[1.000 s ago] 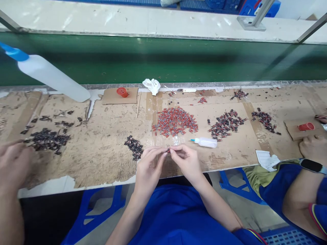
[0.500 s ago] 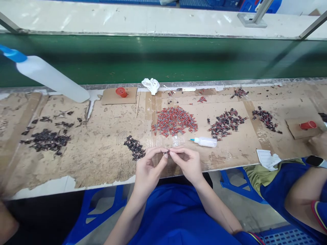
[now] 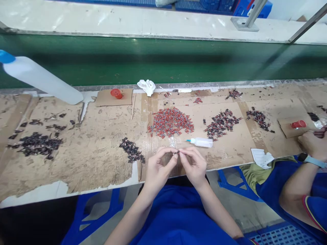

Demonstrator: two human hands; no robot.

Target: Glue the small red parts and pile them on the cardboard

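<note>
Grips a small dark part [image 3: 178, 152] with the pinched fingers [image 3: 168, 149] of left hand [image 3: 160, 166] and right hand [image 3: 194, 165], directly between the opposing tips. Holds it over the near side of the table [image 3: 102, 163], short of the red pile [image 3: 171, 122] and left of the small bottle [image 3: 202, 142].

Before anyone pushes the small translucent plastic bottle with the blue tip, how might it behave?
The translucent plastic bottle may roll, since it lies on its rounded side. It looks thin-walled, so would probably give when squeezed. Being small, it is likely light.
</note>
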